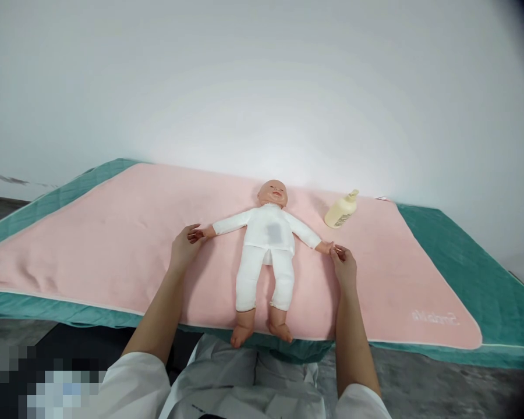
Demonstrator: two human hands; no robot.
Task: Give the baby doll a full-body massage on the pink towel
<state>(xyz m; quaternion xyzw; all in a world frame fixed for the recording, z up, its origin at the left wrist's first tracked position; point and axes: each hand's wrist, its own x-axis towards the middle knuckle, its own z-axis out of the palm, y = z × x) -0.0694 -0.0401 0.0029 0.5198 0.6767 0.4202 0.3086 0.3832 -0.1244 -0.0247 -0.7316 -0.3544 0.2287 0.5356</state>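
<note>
A baby doll point(268, 230) with a white cloth body lies on its back, arms spread wide and feet toward me. A grey patch marks its chest. On the left, my left hand point(187, 247) is closed with its fingertips on one of the doll's hands. My right hand point(344, 267) pinches the doll's other hand between thumb and fingers. Both doll arms are stretched out to the sides. Beyond my right hand, a pale yellow pump bottle point(341, 210) rests tilted on the pink mat point(388, 273).
The mat covers most of a green quilted bed or table cover point(467, 267). A white wall point(262, 87) rises directly behind. The doll's feet reach the front edge, close to my lap. A dark surface with a blurred-out patch point(56, 390) lies at lower left.
</note>
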